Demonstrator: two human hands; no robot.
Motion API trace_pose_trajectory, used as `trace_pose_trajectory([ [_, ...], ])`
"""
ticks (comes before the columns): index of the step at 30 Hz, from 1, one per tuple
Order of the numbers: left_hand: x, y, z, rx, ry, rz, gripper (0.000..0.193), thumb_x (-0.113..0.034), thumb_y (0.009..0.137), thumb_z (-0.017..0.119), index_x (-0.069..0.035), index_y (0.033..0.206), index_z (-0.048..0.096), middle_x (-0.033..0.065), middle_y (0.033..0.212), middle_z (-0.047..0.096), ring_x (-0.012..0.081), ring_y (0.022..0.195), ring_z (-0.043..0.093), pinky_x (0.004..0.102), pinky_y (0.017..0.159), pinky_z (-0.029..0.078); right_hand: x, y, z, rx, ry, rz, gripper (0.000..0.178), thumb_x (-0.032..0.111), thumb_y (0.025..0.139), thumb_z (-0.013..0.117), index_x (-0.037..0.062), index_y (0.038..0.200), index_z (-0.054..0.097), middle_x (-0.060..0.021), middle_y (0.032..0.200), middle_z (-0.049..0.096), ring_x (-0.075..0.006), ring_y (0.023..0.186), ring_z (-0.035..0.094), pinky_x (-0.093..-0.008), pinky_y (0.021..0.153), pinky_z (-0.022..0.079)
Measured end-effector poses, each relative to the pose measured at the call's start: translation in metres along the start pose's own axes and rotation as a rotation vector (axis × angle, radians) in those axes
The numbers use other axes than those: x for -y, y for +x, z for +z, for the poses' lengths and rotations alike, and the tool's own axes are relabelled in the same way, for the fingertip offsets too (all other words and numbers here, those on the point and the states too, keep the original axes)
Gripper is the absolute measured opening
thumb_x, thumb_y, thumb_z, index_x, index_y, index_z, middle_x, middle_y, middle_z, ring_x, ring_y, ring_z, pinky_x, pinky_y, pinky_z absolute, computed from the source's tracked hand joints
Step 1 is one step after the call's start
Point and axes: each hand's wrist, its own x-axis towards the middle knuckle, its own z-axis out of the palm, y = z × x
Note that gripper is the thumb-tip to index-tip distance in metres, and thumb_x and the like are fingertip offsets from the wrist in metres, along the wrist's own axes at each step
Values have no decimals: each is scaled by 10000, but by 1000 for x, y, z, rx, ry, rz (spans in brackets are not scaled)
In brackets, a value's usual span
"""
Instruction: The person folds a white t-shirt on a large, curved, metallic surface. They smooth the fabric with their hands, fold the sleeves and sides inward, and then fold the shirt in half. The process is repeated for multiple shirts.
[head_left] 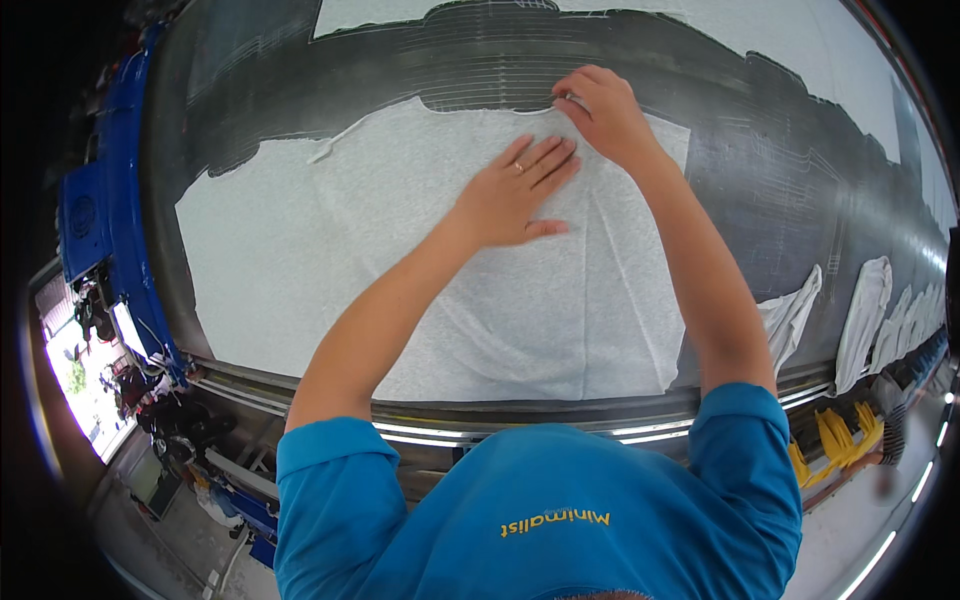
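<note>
A light grey shirt-shaped cloth panel point(530, 310) lies spread on a dark metal table point(740, 180). Soft creases run down its right part, and a curved neckline-like edge faces the far side. My left hand point(515, 195) rests flat on the cloth, fingers stretched out toward the far right and thumb apart. At the far edge of the same cloth, my right hand point(605, 110) has its thumb and index finger bent together, pinching the rim. Its other fingers are curled, so the exact grip is partly hidden.
More light grey cloth point(800, 50) lies across the table's far side. White cloth pieces point(865, 310) hang over the near edge at right, with yellow cloth point(845, 440) below them. A blue machine frame point(125, 200) borders the left end. A metal rail point(430, 435) runs before me.
</note>
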Motion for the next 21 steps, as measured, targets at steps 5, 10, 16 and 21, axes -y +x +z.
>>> trace_pose_trajectory([
  [5,24,26,3,-33,135,-111,832,-662,993,430,-101,1597,319,108,1668,290,253,1559,221,469,1280,157,3,-64,-38,-360,84,334,180,168,944,692,65,1089,719,-112,1111,705,-297,1024,672,-388,898,522],
  [10,1,28,13,73,134,-50,860,-699,1005,358,-118,1628,239,76,1692,231,229,1575,156,460,1291,108,-14,-188,-64,-641,101,816,172,151,990,655,38,1104,716,-71,1058,710,-182,959,672,-302,850,519],
  [16,-31,45,26,132,7,172,898,-722,983,369,-117,1631,225,75,1699,206,220,1577,148,442,1298,91,-3,-197,-72,-528,29,657,161,116,950,689,42,1090,721,-83,1023,711,-227,938,673,-333,843,520],
  [21,-45,48,30,183,-75,254,913,-719,971,400,-98,1622,247,80,1688,241,225,1571,171,443,1297,101,-5,-91,-65,-332,2,166,224,88,885,715,62,1107,714,-102,1094,701,-321,1052,640,-422,911,491],
])
